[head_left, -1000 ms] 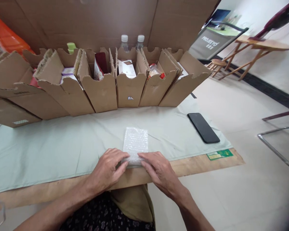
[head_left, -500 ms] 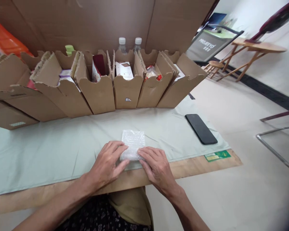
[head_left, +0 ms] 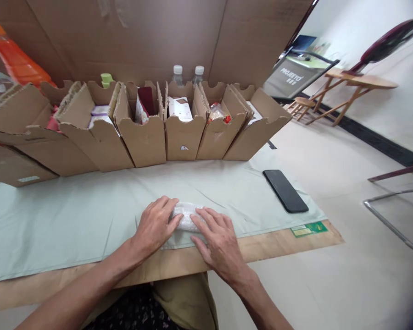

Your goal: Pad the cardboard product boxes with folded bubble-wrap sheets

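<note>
Rolling has advanced: the bubble wrap [head_left: 187,214], a second ago a flat sheet reaching away from the person, is now a short bundle near the front edge of the table [head_left: 278,238]. Left hand [head_left: 156,223] and right hand [head_left: 216,238] lie flat upon it, fingers extended, pressing rather than gripping; little sheet appears left unrolled.

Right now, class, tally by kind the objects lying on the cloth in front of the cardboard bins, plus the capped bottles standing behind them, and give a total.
Bubble-wrap packet: 1
Black phone: 1
White-capped clear bottles: 2
Green-capped bottle: 1
Total: 5
</note>
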The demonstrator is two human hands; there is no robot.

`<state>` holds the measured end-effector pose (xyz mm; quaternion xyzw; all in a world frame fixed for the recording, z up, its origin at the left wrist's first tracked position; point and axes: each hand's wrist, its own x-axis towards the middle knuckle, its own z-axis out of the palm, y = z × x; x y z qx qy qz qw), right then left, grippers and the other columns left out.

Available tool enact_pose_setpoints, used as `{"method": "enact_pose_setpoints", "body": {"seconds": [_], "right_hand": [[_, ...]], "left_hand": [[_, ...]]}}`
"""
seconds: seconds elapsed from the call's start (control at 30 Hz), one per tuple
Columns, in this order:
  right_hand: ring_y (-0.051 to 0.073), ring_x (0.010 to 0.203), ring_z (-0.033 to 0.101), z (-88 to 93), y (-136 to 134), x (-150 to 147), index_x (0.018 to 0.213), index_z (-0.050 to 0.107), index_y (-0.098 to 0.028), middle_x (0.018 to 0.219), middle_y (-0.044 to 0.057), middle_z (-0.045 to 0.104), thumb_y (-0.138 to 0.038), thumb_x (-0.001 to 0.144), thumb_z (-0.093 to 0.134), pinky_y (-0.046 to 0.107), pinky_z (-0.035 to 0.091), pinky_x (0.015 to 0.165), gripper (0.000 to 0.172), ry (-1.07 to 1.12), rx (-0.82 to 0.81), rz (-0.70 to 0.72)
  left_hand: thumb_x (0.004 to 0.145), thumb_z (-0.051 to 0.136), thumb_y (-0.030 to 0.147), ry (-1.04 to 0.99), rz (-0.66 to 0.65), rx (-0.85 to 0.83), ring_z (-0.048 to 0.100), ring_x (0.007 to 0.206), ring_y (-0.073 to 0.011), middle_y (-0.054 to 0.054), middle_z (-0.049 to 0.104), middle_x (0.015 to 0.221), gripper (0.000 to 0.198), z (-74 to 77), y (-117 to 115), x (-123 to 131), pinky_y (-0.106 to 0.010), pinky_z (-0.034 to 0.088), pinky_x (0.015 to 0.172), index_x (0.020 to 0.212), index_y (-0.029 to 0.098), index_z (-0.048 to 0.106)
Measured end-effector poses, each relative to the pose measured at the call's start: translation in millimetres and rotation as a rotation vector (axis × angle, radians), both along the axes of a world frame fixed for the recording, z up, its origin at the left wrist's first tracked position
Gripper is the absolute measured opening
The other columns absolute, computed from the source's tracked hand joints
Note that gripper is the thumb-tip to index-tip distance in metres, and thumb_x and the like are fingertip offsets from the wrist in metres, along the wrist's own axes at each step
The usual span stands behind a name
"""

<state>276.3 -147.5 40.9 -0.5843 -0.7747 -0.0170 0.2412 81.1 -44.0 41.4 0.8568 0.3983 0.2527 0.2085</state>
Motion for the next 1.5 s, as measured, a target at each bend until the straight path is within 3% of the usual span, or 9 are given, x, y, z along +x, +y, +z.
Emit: {"method": "enact_pose_setpoints", "body": {"seconds": [0.13, 0.27, 0.47, 0.73, 0.87, 0.97, 1.07, 1.23, 1.5], "right_hand": [[0.027, 0.108, 0.068, -5.5, 14, 5, 0.123, 0.065, -0.021, 0.120, 0.009, 0.074, -0.014, 0.101, 0.052, 0.042, 0.050, 0.089, 0.027, 0.208, 0.013, -0.038], [0.023, 0.096, 0.070, 4.9, 8, -2, 0.120, 0.070, -0.023, 0.109, 0.006, 0.076, -0.029, 0.103, 0.055, 0.033, 0.053, 0.084, 0.023, 0.721, -0.090, -0.152], [0.018, 0.086, 0.064, 12.7, -15, -28, 0.115, 0.073, -0.021, 0.094, 0.003, 0.073, -0.051, 0.102, 0.058, 0.026, 0.049, 0.076, 0.036, 1.299, -0.499, -0.020], [0.019, 0.088, 0.064, -1.2, -22, -24, 0.118, 0.071, -0.021, 0.100, 0.006, 0.072, -0.051, 0.102, 0.058, 0.028, 0.051, 0.081, 0.037, 1.282, -0.512, -0.037], [0.019, 0.093, 0.066, -3.5, -23, -22, 0.119, 0.069, -0.024, 0.109, 0.006, 0.073, -0.040, 0.099, 0.062, 0.028, 0.053, 0.084, 0.026, 1.041, -0.209, -0.202], [0.020, 0.097, 0.067, -0.9, -24, -25, 0.118, 0.069, -0.026, 0.110, 0.005, 0.072, -0.031, 0.096, 0.064, 0.028, 0.054, 0.086, 0.023, 0.871, -0.073, -0.151], [0.021, 0.104, 0.067, 4.6, -23, -32, 0.126, 0.066, -0.024, 0.117, 0.006, 0.072, -0.029, 0.091, 0.069, 0.030, 0.055, 0.091, 0.035, 0.842, -0.117, -0.107], [0.020, 0.098, 0.067, 11.7, -18, -41, 0.128, 0.065, -0.023, 0.114, 0.005, 0.073, -0.035, 0.092, 0.071, 0.030, 0.055, 0.088, 0.038, 0.985, -0.238, -0.115], [0.018, 0.089, 0.065, 17.0, -16, -36, 0.119, 0.070, -0.024, 0.099, 0.002, 0.073, -0.035, 0.094, 0.068, 0.027, 0.054, 0.082, 0.028, 1.054, -0.332, -0.047]], "left_hand": [[0.094, 0.059, 0.042, -0.284, 0.136, -0.421, 0.072, 0.085, -0.0234, -0.010, 0.074, 0.101, 0.035, 7.8, -18, -16, -0.036, 0.060, 0.074, 0.118, 0.018, 0.068], [0.088, 0.070, 0.054, -0.580, 0.096, -0.966, 0.070, 0.118, -0.0317, -0.016, 0.072, 0.129, 0.055, 9.3, -41, -22, -0.045, 0.057, 0.100, 0.129, 0.018, 0.066], [0.090, 0.073, 0.052, -0.814, 0.033, -1.140, 0.061, 0.128, -0.0312, -0.010, 0.073, 0.130, 0.051, 9.6, -57, -2, -0.042, 0.046, 0.112, 0.129, 0.020, 0.070], [0.083, 0.080, 0.050, -0.847, 0.029, -1.191, 0.068, 0.107, -0.0272, -0.008, 0.078, 0.111, 0.046, 11.2, -57, -6, -0.035, 0.051, 0.097, 0.116, 0.018, 0.074], [0.074, 0.085, 0.056, -0.787, 0.108, -1.086, 0.066, 0.096, -0.0241, -0.008, 0.077, 0.103, 0.051, 16.8, -50, -8, -0.030, 0.052, 0.086, 0.102, 0.016, 0.074], [0.072, 0.086, 0.057, -0.757, 0.145, -1.024, 0.066, 0.093, -0.0234, -0.007, 0.076, 0.099, 0.054, 19.9, -48, -5, -0.029, 0.053, 0.081, 0.103, 0.016, 0.072], [0.074, 0.084, 0.054, -0.737, 0.098, -1.045, 0.068, 0.097, -0.0240, -0.008, 0.075, 0.107, 0.054, 23.9, -50, -2, -0.030, 0.053, 0.085, 0.110, 0.017, 0.069], [0.079, 0.082, 0.049, -0.777, -0.076, -1.076, 0.066, 0.116, -0.0293, -0.013, 0.063, 0.138, 0.039, 26.7, -52, -4, -0.036, 0.051, 0.098, 0.094, 0.017, 0.066], [0.084, 0.072, 0.029, -0.605, 0.008, -0.720, 0.065, 0.101, -0.0210, -0.007, 0.069, 0.111, 0.011, 23.6, -50, -11, -0.030, 0.050, 0.088, 0.083, 0.019, 0.069]]}}
